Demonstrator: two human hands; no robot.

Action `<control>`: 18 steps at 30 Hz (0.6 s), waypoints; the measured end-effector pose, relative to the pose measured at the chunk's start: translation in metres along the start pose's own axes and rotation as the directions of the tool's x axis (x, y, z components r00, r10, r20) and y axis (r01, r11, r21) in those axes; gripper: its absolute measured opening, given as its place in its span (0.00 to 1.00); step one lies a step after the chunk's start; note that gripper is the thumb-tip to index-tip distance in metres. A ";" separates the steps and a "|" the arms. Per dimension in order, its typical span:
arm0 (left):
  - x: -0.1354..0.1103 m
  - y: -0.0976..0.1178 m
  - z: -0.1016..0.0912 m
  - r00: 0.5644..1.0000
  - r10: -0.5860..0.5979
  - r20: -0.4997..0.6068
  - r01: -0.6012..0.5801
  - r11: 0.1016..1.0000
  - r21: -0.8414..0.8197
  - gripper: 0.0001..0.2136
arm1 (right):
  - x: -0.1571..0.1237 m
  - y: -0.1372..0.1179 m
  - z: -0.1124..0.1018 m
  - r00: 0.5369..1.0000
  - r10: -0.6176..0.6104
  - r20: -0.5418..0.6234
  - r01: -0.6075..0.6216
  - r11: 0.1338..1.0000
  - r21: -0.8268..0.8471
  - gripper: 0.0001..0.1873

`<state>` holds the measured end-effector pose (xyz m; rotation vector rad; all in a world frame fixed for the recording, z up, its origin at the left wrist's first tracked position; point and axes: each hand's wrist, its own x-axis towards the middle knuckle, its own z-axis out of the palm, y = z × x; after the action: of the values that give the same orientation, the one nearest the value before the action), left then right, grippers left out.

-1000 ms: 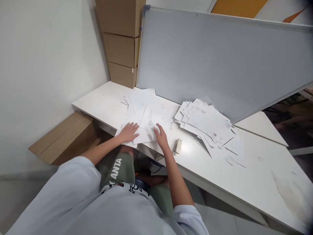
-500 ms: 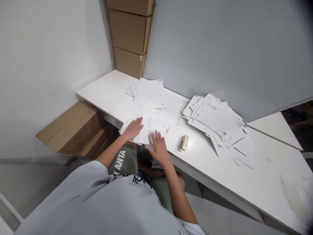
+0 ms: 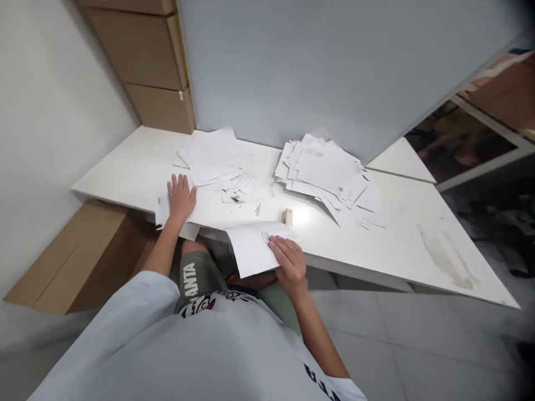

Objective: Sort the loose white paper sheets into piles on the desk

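Observation:
My right hand (image 3: pixel 289 262) grips the right side of a white paper sheet (image 3: pixel 251 250) bearing a round stamp mark. The sheet sticks out past the table's front edge, and its far side covers part of a beige stapler (image 3: pixel 287 218). Farther left, my left hand (image 3: pixel 181 197) lies flat with fingers stretched, on papers (image 3: pixel 162 209) at the table edge. One corner of those papers hangs over the edge. Just beyond that hand is a loose pile of sheets (image 3: pixel 213 153).
A larger, uneven stack of papers (image 3: pixel 321 167) rests against the grey partition (image 3: pixel 292 67). Cardboard boxes (image 3: pixel 137 50) are piled at the back left corner. An open carton (image 3: pixel 75 250) stands below the white table (image 3: pixel 121 164) on the left.
My right hand has closed on the stamped sheet and drawn it right, partly off the table. My left hand stays flat on the papers at left. The view has turned to the right.

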<state>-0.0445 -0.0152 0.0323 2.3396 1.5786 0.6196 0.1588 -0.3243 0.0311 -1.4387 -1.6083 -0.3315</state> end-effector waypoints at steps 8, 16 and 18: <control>-0.050 0.089 0.018 0.795 0.182 0.578 0.255 0.766 -0.591 0.27 | 0.031 -0.038 -0.003 0.929 0.187 -0.320 -0.090 0.951 0.294 0.22; -0.129 0.114 -0.024 0.629 0.338 0.700 0.508 0.503 -0.699 0.37 | 0.048 -0.037 -0.049 0.952 0.218 -0.216 -0.155 0.949 0.274 0.12; -0.131 0.104 -0.032 0.692 0.279 0.665 0.514 0.456 -0.726 0.36 | 0.050 -0.031 -0.049 0.960 0.247 -0.131 -0.199 0.932 0.303 0.13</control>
<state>-0.0167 -0.1772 0.0785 1.2907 0.6959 0.2702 0.1589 -0.3360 0.1065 -1.3156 -1.2822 -0.0781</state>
